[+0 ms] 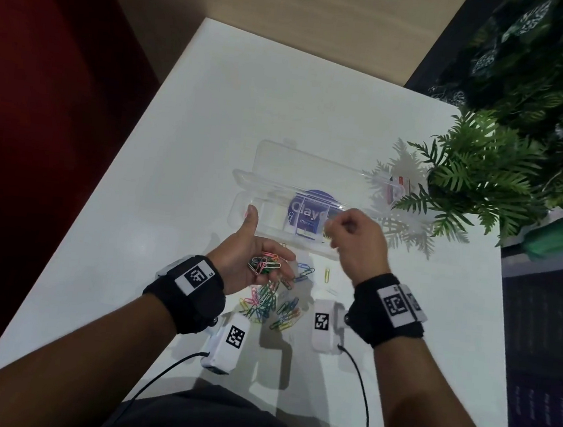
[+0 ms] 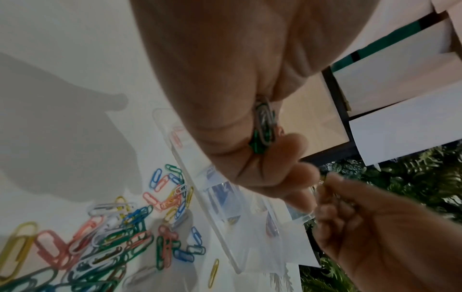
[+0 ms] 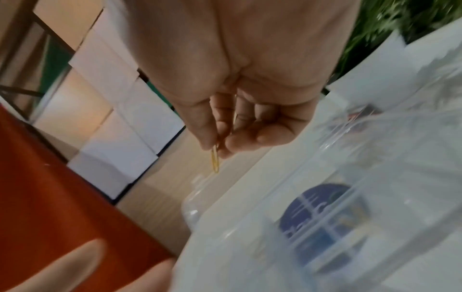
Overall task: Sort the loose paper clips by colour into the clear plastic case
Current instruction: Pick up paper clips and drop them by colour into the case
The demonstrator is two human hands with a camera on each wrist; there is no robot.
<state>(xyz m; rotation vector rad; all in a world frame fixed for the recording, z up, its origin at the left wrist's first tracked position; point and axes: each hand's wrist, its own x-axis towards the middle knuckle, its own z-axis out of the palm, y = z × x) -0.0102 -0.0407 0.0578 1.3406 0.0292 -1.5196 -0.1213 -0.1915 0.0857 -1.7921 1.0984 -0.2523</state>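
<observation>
The clear plastic case (image 1: 269, 184) lies open in the middle of the white table (image 1: 182, 155), its lid folded back and a blue label showing through the base. My left hand (image 1: 263, 261) is palm up just in front of it, thumb raised, fingers curled round a bunch of mixed paper clips (image 2: 265, 126). My right hand (image 1: 332, 227) hovers over the case's right end and pinches one yellow clip (image 3: 215, 162) between thumb and forefinger. A heap of loose coloured clips (image 1: 268, 305) lies on the table under my left hand. A single yellow clip (image 1: 327, 274) lies apart.
A green fern (image 1: 475, 184) overhangs the table's right side, close to the case's right end. A small packet (image 1: 399, 187) sits beside it. Two white camera units (image 1: 226, 342) (image 1: 326, 324) with cables hang under my wrists near the front edge.
</observation>
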